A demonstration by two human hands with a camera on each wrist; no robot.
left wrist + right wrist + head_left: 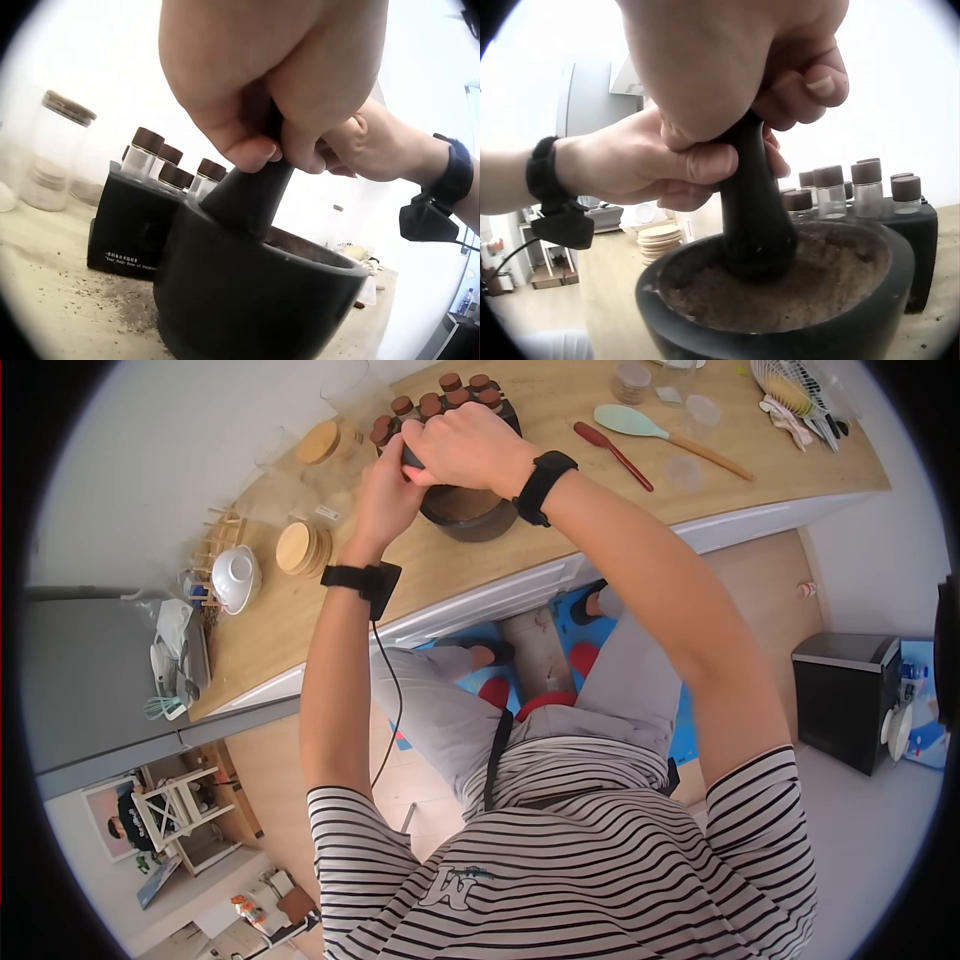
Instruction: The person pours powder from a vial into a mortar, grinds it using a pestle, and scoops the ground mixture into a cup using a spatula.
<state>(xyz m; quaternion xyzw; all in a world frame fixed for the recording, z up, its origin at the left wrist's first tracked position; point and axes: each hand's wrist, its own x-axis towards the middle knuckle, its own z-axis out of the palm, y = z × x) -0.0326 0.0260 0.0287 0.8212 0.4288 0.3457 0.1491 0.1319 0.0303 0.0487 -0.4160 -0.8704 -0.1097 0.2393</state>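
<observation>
Both hands grip a black pestle (pixel 759 217) that stands slightly tilted in a dark stone mortar (pixel 247 292). My left hand (pixel 386 502) wraps the pestle's shaft, its thumb lying along it in the right wrist view. Over the top end my right hand (pixel 470 448) closes, fingers curled. The pestle's rounded foot presses into brown ground powder (pixel 832 281), which coats the mortar's inner wall. Beside the mortar stands a black rack (pixel 124 225) holding several small glass vials (pixel 868 187) with brown caps. Brown crumbs (pixel 124 307) lie scattered on the tabletop near the rack.
A mint spatula (pixel 630 422) with a wooden handle and a dark red utensil (pixel 612 457) lie to the right. Stacked wooden discs (pixel 300 548), a white bowl (pixel 235 578) and a glass jar with a wooden lid (pixel 318 444) stand to the left.
</observation>
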